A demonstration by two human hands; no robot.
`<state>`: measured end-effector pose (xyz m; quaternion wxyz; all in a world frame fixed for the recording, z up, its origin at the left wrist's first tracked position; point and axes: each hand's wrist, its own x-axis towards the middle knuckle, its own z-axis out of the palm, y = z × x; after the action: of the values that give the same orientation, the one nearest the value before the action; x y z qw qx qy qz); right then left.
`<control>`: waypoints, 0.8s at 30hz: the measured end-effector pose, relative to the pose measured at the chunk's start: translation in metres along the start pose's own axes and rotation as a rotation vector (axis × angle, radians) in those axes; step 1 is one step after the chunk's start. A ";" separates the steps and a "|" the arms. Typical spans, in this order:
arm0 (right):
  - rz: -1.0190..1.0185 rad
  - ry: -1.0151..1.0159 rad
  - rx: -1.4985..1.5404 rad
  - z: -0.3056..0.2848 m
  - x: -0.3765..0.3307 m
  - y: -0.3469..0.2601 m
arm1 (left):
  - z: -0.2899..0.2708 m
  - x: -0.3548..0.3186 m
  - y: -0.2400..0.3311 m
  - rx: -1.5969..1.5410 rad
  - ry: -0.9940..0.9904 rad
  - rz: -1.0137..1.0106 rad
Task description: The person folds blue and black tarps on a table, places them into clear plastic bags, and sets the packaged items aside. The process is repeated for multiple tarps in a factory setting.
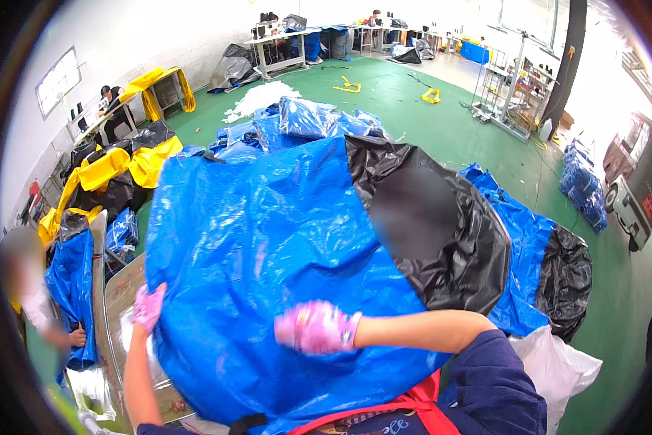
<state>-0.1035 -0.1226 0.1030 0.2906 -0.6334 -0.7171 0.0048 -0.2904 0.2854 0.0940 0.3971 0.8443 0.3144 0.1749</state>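
A large blue tarpaulin piece (268,239) with a rounded black end (478,268) spreads out in front of me, wrinkled and shiny. At its left edge my left hand (147,307), in a pink patterned glove, is closed on the blue sheet with the thumb up. My right hand (317,328), in a matching glove, is over the middle of the sheet's near part; motion smears its fingers. The near side of the sheet hangs toward my body, against a red apron strap (427,399).
Folded blue bundles in clear wrap (308,116) lie beyond the sheet. Another blue-and-black tarpaulin (518,254) and a white sack (558,370) are at right. At left, a person holds a blue piece (76,290) near yellow-and-black material (115,170). A vehicle (637,177) stands far right.
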 end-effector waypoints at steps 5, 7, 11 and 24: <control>0.173 -0.073 -0.808 -0.045 -0.026 0.204 | -0.063 -0.011 -0.084 0.575 0.156 -0.336; 0.723 -0.091 -0.779 -0.112 -0.068 0.275 | -0.092 -0.021 -0.108 0.809 0.099 -0.462; 1.846 -0.644 -0.554 -0.199 -0.216 0.358 | -0.160 -0.088 -0.254 1.244 0.100 -0.336; 1.106 -0.053 -0.558 -0.122 0.008 0.361 | 0.241 -0.003 0.072 0.789 -0.322 0.525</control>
<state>0.2752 -0.0879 0.0726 0.0505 -0.9630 -0.2640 -0.0171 -0.1329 0.1134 -0.0001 0.0336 0.9971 0.0683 0.0040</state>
